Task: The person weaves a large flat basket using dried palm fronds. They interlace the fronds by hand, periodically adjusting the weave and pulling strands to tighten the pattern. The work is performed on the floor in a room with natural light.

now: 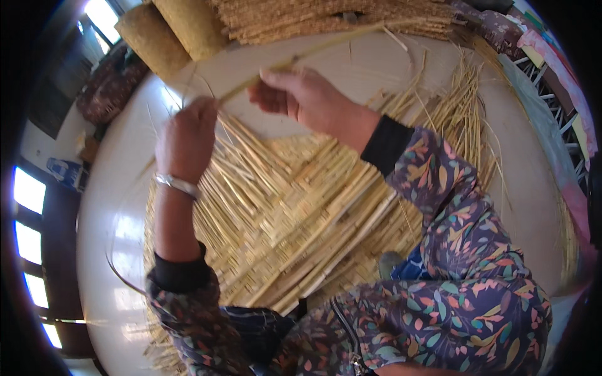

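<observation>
A long thin reed strip (342, 40) stretches from my left hand toward the far right, raised above the floor. My left hand (187, 139), with a silver bangle at its wrist, is closed around the strip. My right hand (307, 97) has its thumb on the strip farther along, its fingers curled beneath. Below both hands lies a partly woven mat (282, 222) in a slanting weave, with loose strip ends fanning out toward the far side. Several long strips (351, 241) lie across it close to my body.
A bundle of loose strips (461, 103) spreads at the right. Two rolled mats (152, 41) stand at the far left beside a stack of brown woven material (332, 19) at the back. A rack draped with cloth (555, 94) edges the right, beyond the pale shiny floor (520, 182).
</observation>
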Demonstrator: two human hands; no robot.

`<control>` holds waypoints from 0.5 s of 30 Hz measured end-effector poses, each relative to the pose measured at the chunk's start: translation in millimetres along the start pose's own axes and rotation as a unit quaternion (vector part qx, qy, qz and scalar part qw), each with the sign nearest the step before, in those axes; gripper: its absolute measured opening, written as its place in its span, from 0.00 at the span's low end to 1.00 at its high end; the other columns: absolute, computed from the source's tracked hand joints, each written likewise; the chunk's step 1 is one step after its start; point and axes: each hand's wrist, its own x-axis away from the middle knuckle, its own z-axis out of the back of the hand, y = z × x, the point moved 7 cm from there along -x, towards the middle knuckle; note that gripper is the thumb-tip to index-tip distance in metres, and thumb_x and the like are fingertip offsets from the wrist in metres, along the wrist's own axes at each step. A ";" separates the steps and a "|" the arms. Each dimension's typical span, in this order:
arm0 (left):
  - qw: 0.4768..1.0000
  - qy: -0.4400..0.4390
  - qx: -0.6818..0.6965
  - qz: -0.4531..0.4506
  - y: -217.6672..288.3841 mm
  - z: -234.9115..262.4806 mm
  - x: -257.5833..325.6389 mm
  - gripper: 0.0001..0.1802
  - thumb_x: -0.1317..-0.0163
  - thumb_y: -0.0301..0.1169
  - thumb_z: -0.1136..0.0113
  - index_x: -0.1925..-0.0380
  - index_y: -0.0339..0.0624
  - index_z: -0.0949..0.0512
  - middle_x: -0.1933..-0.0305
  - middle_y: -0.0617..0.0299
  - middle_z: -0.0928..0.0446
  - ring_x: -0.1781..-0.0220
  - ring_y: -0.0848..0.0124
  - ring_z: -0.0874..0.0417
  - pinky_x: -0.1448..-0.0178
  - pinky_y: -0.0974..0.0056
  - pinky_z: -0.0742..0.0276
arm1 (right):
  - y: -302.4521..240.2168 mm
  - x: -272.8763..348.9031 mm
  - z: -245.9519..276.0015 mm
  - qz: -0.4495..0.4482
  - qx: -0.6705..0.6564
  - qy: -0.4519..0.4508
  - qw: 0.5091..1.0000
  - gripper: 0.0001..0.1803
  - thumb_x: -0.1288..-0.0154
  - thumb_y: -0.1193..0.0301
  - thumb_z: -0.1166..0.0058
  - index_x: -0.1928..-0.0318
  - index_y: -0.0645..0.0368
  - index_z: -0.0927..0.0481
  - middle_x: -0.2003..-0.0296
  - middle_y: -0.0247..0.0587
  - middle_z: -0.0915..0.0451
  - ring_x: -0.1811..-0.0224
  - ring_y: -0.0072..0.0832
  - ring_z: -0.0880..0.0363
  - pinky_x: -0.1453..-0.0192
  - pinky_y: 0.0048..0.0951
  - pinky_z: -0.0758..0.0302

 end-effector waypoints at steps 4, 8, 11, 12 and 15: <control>0.997 0.013 0.021 -0.079 15.0 -0.7 -7.1 0.14 0.37 0.41 0.55 0.62 0.47 0.24 0.68 0.48 0.23 0.64 0.48 0.23 0.61 0.49 0.28 | -4.0 -2.3 -7.0 0.046 0.041 -0.013 0.998 0.15 0.32 0.64 0.56 0.56 0.64 0.27 0.61 0.43 0.21 0.58 0.28 0.21 0.51 0.27 0.23; 0.995 0.012 0.051 -0.081 6.2 -13.8 -10.3 0.16 0.37 0.41 0.53 0.59 0.44 0.23 0.68 0.55 0.22 0.64 0.60 0.22 0.61 0.57 0.29 | 5.6 -8.9 -9.0 0.012 -0.026 -0.023 0.999 0.13 0.32 0.65 0.54 0.54 0.60 0.27 0.62 0.32 0.21 0.59 0.23 0.23 0.49 0.25 0.26; 0.997 0.027 0.007 -0.068 -9.6 3.6 -11.6 0.16 0.36 0.41 0.52 0.56 0.43 0.24 0.69 0.58 0.22 0.67 0.64 0.21 0.61 0.62 0.28 | 2.1 -12.3 -31.6 0.039 -0.042 -0.013 0.998 0.13 0.33 0.64 0.53 0.55 0.60 0.27 0.63 0.33 0.22 0.60 0.22 0.23 0.52 0.25 0.26; 0.998 0.027 -0.010 -0.055 -15.8 6.0 -10.1 0.17 0.37 0.41 0.51 0.54 0.45 0.25 0.66 0.59 0.21 0.64 0.65 0.20 0.57 0.61 0.28 | 1.5 -12.6 -38.9 0.045 -0.034 -0.022 0.998 0.13 0.32 0.64 0.53 0.55 0.60 0.27 0.62 0.34 0.22 0.59 0.22 0.23 0.53 0.25 0.27; 0.988 0.095 -0.002 -0.125 17.8 23.6 3.7 0.10 0.42 0.34 0.48 0.74 0.38 0.28 0.73 0.49 0.25 0.69 0.53 0.24 0.65 0.55 0.30 | -0.8 -9.5 -44.2 0.087 -0.004 -0.002 0.996 0.14 0.32 0.62 0.54 0.55 0.59 0.26 0.63 0.36 0.22 0.58 0.23 0.24 0.53 0.25 0.28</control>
